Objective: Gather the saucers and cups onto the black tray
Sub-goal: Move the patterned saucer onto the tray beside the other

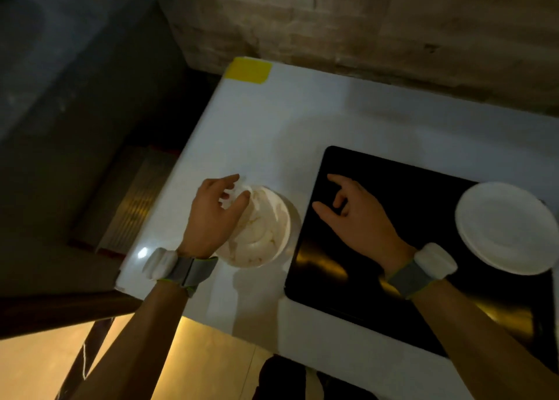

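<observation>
A black tray [393, 248] lies on the white table, right of centre. A short stack of white saucers [503, 228] rests on its right part. Left of the tray a blurred white saucer [263, 230] sits on the table; I cannot tell whether a cup stands on it. My left hand [211, 215] is over this saucer's left side, its fingertips pinched on the far rim. My right hand [357, 215] hovers over the left part of the tray with its fingers apart and nothing in it.
The white table [272, 127] has a yellow tape patch [249, 70] at its far left corner. Its left edge drops to a dark floor and a metal grate [133, 200]. A brick wall [363, 21] runs behind the table.
</observation>
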`<action>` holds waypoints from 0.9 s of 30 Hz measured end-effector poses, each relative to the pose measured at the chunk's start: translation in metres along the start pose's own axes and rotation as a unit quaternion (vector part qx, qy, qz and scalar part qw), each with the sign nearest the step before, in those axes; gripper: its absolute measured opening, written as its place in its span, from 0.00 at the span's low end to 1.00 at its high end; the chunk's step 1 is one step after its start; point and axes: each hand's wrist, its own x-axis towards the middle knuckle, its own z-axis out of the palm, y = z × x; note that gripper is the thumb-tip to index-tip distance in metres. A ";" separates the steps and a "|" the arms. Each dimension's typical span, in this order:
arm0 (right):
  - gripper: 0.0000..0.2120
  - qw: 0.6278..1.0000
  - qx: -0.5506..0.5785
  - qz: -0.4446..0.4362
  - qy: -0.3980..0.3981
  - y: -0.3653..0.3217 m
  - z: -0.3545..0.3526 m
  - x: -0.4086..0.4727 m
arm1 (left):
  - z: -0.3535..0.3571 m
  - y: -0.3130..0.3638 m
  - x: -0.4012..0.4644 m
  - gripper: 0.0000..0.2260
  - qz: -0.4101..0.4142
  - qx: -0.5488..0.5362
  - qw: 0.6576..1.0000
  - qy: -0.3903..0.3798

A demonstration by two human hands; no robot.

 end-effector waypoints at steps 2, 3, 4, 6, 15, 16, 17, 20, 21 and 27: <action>0.31 1.000 -0.005 0.000 -0.011 -0.007 0.012 0.003 | -0.007 -0.012 -0.002 0.19 -0.017 0.010 1.000 0.008; 0.32 1.000 -0.008 -0.001 -0.022 -0.011 0.019 0.005 | -0.011 -0.019 -0.003 0.19 -0.025 0.016 1.000 0.009; 0.32 0.999 -0.010 0.000 -0.032 -0.015 0.025 0.007 | -0.014 -0.025 -0.003 0.20 -0.031 0.023 0.999 0.009; 0.32 0.999 -0.017 0.001 -0.045 -0.023 0.034 0.009 | -0.018 -0.035 -0.005 0.22 -0.042 0.034 0.999 0.002; 0.22 0.982 -0.152 0.043 -0.106 -0.038 0.058 0.020 | -0.020 -0.060 -0.021 0.23 -0.086 0.007 0.995 -0.046; 0.20 0.980 -0.160 0.040 -0.110 -0.040 0.060 0.021 | -0.020 -0.062 -0.022 0.22 -0.096 -0.006 0.994 -0.054; 0.18 0.978 -0.171 0.040 -0.110 -0.040 0.061 0.021 | -0.020 -0.063 -0.023 0.21 -0.107 -0.018 0.992 -0.062; 0.15 0.975 -0.190 0.049 -0.107 -0.040 0.061 0.023 | -0.021 -0.062 -0.025 0.18 -0.120 -0.047 0.989 -0.071; 0.15 0.975 -0.186 0.053 -0.107 -0.040 0.062 0.023 | -0.021 -0.060 -0.026 0.16 -0.115 -0.050 0.989 -0.072; 0.14 0.978 -0.172 0.054 -0.102 -0.039 0.063 0.022 | -0.020 -0.057 -0.026 0.13 -0.107 -0.054 0.990 -0.072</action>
